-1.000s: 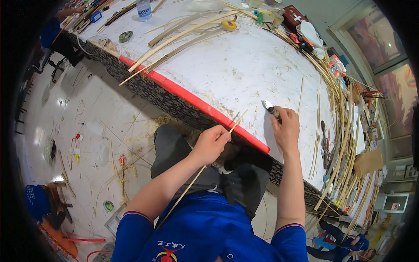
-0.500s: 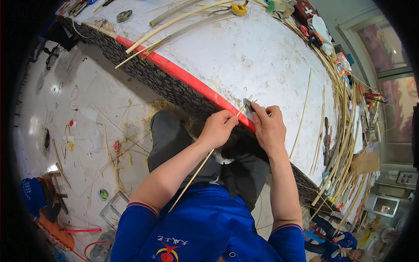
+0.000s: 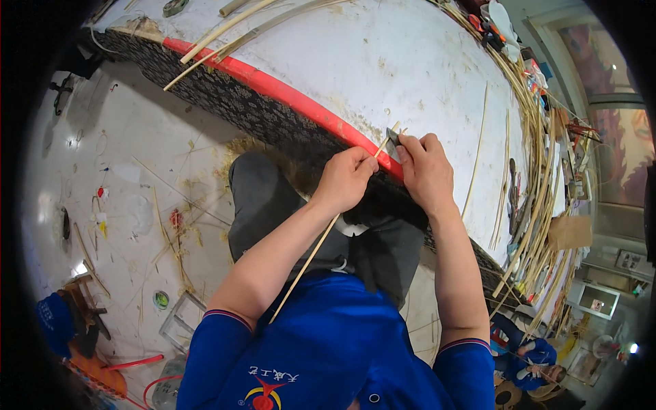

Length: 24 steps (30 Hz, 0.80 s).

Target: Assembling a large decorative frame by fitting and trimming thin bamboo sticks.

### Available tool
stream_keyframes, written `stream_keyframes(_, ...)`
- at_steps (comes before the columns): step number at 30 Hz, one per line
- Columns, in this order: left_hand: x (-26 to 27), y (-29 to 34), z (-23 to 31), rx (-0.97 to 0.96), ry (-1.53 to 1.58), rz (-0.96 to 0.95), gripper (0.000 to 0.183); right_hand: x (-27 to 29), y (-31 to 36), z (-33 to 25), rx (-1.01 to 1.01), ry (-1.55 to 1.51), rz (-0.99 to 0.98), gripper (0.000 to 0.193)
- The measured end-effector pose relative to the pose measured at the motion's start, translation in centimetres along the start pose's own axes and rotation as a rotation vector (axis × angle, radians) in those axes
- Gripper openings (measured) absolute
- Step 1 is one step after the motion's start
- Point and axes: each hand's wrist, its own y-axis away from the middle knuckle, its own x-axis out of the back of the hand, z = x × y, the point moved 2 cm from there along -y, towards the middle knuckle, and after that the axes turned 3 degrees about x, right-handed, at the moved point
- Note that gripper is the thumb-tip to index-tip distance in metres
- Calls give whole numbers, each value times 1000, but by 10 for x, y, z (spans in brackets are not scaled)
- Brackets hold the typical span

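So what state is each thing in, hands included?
Thin pale wood-like stick: held slanting
Short grey metal blade: held near the stick's upper end, contact unclear
Bare left hand: closed around the stick
Bare right hand: holding the blade
White tabletop: stained
Dark patterned cloth: hanging down

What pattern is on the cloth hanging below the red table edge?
The cloth is black with pale grey floral motifs, seen in the head view.

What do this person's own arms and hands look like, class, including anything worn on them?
The left sleeve and right sleeve are short and blue, edged with thin reddish and pale trim. Both forearms are bare below. The left hand and right hand are ungloved, with bare wrists.
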Motion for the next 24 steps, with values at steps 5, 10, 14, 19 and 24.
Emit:
stream_keyframes(5,2,-4,-4,5,52,-14,20,-1,-3,0,-2,4,-8,18)
stream_keyframes(10,7,3,3,30,51,-46,21,-3,-1,-1,-12,35,-31,22)
stream_keyframes(14,8,5,-5,3,79,-35,21,-3,-1,0,-3,27,-37,22)
stream_keyframes(19,10,13,-10,1,59,-16,19,-6,0,-1,6,40,-23,22)
stream_keyframes(24,30,55,-3,94,-13,-57,21,-4,-6,0,-32,78,-23,22)
